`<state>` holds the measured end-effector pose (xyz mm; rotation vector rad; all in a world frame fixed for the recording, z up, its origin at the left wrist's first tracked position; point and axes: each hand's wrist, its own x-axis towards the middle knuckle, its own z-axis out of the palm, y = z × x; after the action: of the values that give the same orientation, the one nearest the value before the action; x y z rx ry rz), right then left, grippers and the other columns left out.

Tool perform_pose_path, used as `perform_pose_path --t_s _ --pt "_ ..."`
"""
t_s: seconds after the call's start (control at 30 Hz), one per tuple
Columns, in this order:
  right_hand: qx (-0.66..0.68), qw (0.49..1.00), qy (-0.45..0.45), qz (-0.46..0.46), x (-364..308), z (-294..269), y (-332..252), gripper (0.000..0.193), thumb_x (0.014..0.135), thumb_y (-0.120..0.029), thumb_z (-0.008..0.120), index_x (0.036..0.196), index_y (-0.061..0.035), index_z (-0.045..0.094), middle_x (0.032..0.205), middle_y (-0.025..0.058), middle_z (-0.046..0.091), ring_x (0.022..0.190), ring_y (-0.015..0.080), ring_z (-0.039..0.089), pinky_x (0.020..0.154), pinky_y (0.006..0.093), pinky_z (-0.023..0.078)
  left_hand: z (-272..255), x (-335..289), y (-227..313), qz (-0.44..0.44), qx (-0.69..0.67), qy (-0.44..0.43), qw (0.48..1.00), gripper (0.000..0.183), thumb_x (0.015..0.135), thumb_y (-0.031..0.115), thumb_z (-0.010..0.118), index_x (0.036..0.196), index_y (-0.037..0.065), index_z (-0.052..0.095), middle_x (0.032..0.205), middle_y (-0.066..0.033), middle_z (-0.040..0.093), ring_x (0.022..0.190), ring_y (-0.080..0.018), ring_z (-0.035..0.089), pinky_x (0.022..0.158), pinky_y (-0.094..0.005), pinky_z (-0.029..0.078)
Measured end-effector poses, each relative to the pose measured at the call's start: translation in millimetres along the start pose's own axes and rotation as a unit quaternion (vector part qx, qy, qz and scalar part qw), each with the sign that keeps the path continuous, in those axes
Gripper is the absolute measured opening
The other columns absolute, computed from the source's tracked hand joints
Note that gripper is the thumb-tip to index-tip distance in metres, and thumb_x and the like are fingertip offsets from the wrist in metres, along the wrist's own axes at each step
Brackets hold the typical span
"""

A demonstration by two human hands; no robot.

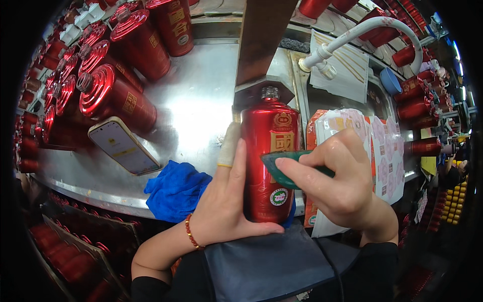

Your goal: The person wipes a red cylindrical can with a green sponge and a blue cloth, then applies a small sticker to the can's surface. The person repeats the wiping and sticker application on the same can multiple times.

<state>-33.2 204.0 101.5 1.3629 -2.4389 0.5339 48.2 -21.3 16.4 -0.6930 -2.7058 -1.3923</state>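
A glossy red bottle with gold characters and a round white-and-green label near its base lies before me, its clear threaded neck pointing away. My left hand holds it along the left side, thumb stretched across the base. A pale finger cot covers one of that hand's fingers. Pinched in my right hand is a flat green scraper, its edge over the bottle's front, across the lower part of the gold panel. The scraper and fingers hide part of that panel.
Left on the metal bench are a propped phone, a crumpled blue cloth and several red bottles. Beyond the held bottle rises a brown post. Sticker sheets, a white faucet and a blue cup are at right.
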Motion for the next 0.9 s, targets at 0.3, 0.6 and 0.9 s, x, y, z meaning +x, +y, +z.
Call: perform_pose_path --t_s 0.3,0.6,0.9 --pt "-0.038 0.999 -0.012 0.0 6.5 -1.7 -2.6 0.038 0.065 -0.013 0.069 0.101 -0.005 0.077 0.08 0.0038 0.05 0.072 0.023 0.05 0.059 0.0341 0.041 12.3 -2.3 -0.3 -0.012 -0.037 0.015 0.999 0.152 0.065 0.051 0.097 0.161 -0.014 0.0 0.159 -0.0441 0.025 0.128 -0.053 0.054 0.104 -0.0479 0.05" --pt "-0.015 1.0 -0.006 0.008 9.3 -1.1 -2.1 0.037 0.065 -0.008 0.074 0.101 -0.0067 0.079 0.079 0.0032 0.052 0.071 0.0239 0.05 0.059 0.0346 0.042 11.8 -4.3 1.0 -0.028 -0.036 0.005 0.999 0.151 0.064 0.05 0.097 0.161 -0.014 0.001 0.161 -0.0454 0.018 0.135 -0.0546 0.048 0.108 -0.0479 0.046" --pt "-0.026 0.999 0.005 0.044 11.8 -7.3 1.6 0.038 0.063 -0.004 0.079 0.101 -0.0078 0.08 0.078 0.0019 0.054 0.071 0.0233 0.05 0.059 0.036 0.039 12.0 -2.1 -0.4 -0.006 -0.039 0.025 0.999 0.151 0.064 0.048 0.098 0.161 -0.014 0.001 0.162 -0.0441 0.018 0.137 -0.0552 0.047 0.11 -0.0488 0.046"
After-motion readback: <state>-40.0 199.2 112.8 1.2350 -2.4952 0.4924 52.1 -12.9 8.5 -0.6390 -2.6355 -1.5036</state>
